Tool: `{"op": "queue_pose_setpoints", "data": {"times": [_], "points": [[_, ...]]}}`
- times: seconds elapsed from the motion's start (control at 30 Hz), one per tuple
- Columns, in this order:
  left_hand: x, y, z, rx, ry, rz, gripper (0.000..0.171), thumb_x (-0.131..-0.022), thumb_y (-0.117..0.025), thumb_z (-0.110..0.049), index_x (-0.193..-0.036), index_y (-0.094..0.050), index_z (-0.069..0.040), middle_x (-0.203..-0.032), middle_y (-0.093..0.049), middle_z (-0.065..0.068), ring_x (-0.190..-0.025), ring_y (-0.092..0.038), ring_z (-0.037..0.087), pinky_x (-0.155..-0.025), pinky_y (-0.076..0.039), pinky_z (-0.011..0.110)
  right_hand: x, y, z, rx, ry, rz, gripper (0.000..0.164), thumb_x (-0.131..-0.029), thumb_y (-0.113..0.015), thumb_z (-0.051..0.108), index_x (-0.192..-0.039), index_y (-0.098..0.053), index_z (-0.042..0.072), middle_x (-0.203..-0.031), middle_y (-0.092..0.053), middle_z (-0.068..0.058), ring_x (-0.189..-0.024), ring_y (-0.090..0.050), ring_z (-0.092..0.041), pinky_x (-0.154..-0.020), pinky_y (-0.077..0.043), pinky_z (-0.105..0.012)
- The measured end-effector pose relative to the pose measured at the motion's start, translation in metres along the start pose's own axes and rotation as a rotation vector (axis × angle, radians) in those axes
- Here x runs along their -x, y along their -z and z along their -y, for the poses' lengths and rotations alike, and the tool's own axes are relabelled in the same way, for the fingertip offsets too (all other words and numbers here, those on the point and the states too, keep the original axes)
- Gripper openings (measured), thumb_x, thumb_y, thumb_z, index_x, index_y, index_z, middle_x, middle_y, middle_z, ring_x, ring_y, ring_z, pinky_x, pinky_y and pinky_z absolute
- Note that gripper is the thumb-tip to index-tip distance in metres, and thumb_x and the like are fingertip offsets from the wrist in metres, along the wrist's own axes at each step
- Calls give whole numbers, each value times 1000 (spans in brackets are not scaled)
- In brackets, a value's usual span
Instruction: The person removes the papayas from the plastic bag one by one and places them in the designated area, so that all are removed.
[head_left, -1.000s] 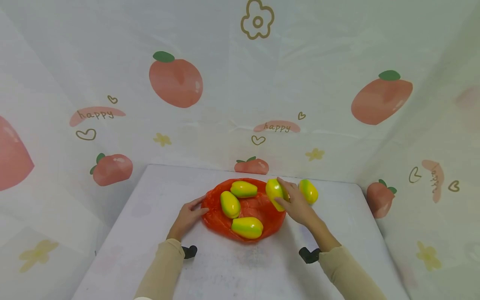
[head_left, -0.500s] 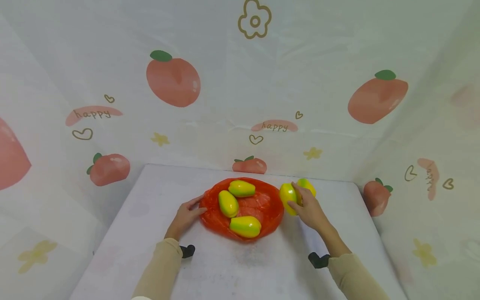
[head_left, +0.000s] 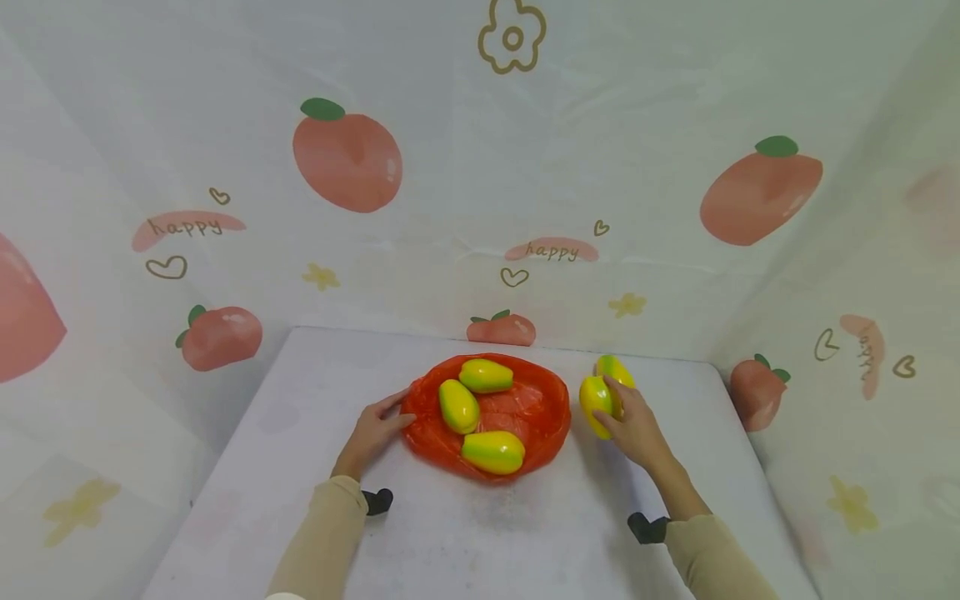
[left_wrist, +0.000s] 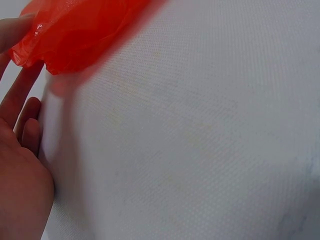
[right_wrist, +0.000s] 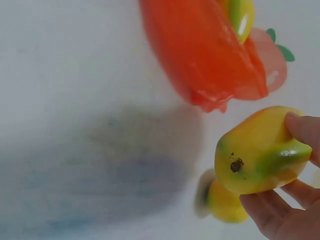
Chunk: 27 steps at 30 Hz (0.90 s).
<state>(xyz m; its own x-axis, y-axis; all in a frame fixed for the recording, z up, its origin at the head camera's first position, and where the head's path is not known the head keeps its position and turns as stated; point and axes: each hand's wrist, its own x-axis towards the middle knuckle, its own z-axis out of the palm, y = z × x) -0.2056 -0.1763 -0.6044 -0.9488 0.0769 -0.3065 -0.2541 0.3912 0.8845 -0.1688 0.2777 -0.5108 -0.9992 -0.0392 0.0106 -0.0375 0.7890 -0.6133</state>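
A red plastic bag (head_left: 531, 447) lies spread with its mouth up, several yellow-green papayas inside, one of them the front papaya (head_left: 492, 452). My left hand (head_left: 372, 435) holds the bag's left edge between thumb and fingers; in the left wrist view the bag (left_wrist: 85, 42) sits between them. To the right of the bag, my right hand (head_left: 636, 423) grips another papaya (head_left: 597, 406), fingers on one side and thumb on the other. In the right wrist view this held papaya (right_wrist: 260, 150) is above the table, its dark stem spot visible. Right behind it lies a loose papaya (head_left: 617, 368), partly covered by the hand.
The white table (head_left: 465, 542) ends at a back wall of printed cloth (head_left: 420, 283), with cloth walls also at left and right. A black piece (head_left: 648, 528) sticks out by the right wrist, a similar black piece (head_left: 378, 502) by the left.
My right hand has carried the papaya from over the bag's right rim out to the right, close to the loose papaya. The left hand stays at the bag's edge.
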Motion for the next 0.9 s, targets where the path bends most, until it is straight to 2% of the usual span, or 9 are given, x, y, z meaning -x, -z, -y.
{"op": "queue_pose_setpoints", "data": {"times": [0.53, 0.9], "points": [[0, 2, -4, -18, -14, -5, 58, -97, -67, -40, -152, -49, -34, -162, -43, 0, -157, -27, 31, -126, -25, 61, 2, -15, -26, 0, -70, 30, 64, -98, -67, 16, -153, -38, 1, -146, -46, -32, -134, -48, -49, -113, -41, -66], [1, 1, -2, -30, 2, 0, 59, -97, -67, -42, -152, -49, -33, -162, -43, 1, -157, -27, 31, -126, -24, 62, 1, -19, -28, 7, -150, 56, 66, -96, -69, 17, -153, -38, 1, -145, -47, -32, -133, -49, -48, -115, -40, -65]]}}
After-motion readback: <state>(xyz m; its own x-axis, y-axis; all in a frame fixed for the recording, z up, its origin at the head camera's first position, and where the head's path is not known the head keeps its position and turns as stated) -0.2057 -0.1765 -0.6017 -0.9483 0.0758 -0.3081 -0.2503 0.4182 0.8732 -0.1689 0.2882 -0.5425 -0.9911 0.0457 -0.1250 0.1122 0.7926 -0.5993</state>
